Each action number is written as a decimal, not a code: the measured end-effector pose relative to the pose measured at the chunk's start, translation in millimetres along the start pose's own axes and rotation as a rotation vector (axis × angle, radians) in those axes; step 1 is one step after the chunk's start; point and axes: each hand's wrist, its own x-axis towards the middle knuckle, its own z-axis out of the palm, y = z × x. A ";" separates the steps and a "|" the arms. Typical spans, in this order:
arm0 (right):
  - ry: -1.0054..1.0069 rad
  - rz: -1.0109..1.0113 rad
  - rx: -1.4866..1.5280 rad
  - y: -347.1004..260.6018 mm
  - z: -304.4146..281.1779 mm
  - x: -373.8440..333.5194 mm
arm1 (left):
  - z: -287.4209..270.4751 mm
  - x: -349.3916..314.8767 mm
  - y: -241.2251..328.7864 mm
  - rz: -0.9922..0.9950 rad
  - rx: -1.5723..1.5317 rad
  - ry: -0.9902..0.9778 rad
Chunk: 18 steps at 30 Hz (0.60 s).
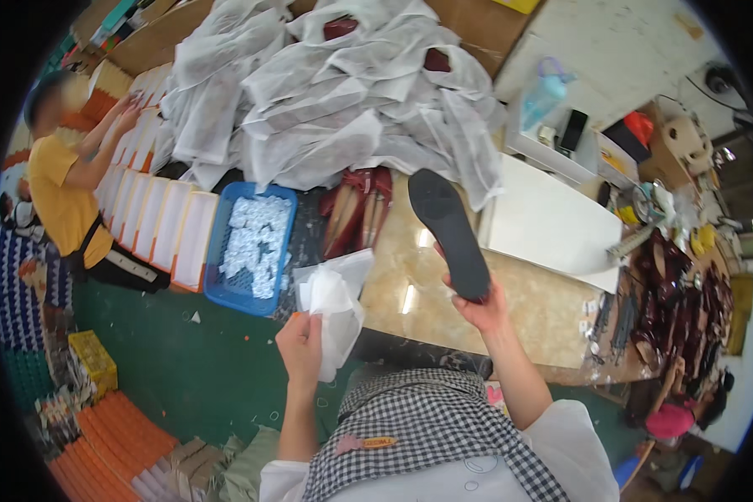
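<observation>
My left hand (299,341) is closed on a thin white cloth-like bag (335,314), which hangs loosely from the fingers over the table's near edge. In my right hand (485,309) is a shoe (448,230), gripped at its narrow lower end with the dark sole turned up. The shoe's upper is hidden beneath. Beyond the bag, dark red shoes (356,209) lie together on the table. A blue plastic basket (212,259) full of small white packets (255,230) stands left of them.
White wrapped bundles (318,100) are heaped at the back, with dark red showing through openings. A row of open white and orange boxes (163,219) lies to the left, near a person in yellow (63,184). At right lies a white board (552,222); glossy dark red pieces (665,293) are beyond.
</observation>
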 end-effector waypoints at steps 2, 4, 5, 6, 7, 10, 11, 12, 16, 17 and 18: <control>-0.151 -0.015 0.190 -12.3 5.1 -30.3 | 6.4 4.1 6.5 0.028 0.024 -0.044; -0.278 -0.061 0.269 -15.3 17.8 -48.9 | 14.9 6.0 18.2 0.031 0.023 -0.075; -0.282 -0.131 0.220 -12.8 23.8 -57.1 | 18.3 6.6 21.6 0.068 0.022 -0.075; -0.322 -0.150 0.192 -12.5 28.6 -62.8 | 21.7 7.2 26.9 0.076 0.012 -0.093; -0.363 -0.166 0.163 -12.8 32.7 -68.0 | 25.0 7.4 33.3 0.083 0.002 -0.110; -0.261 -0.176 0.079 -9.2 39.7 -84.2 | 27.1 5.6 35.2 0.125 0.007 -0.121; -0.187 -0.179 0.049 -8.2 40.2 -89.5 | 29.2 5.4 33.5 0.146 0.009 -0.125; -0.265 -0.180 0.052 -7.0 41.6 -90.9 | 30.3 5.1 33.2 0.154 0.018 -0.132; -0.344 -0.137 -0.098 -1.1 55.0 -92.7 | 32.3 3.2 34.8 0.177 0.054 -0.137; -0.272 -0.087 -0.057 3.6 55.9 -96.4 | 31.0 2.0 35.2 0.176 0.065 -0.134; -0.236 -0.064 -0.052 6.6 58.6 -97.9 | 31.2 1.0 35.3 0.176 0.049 -0.131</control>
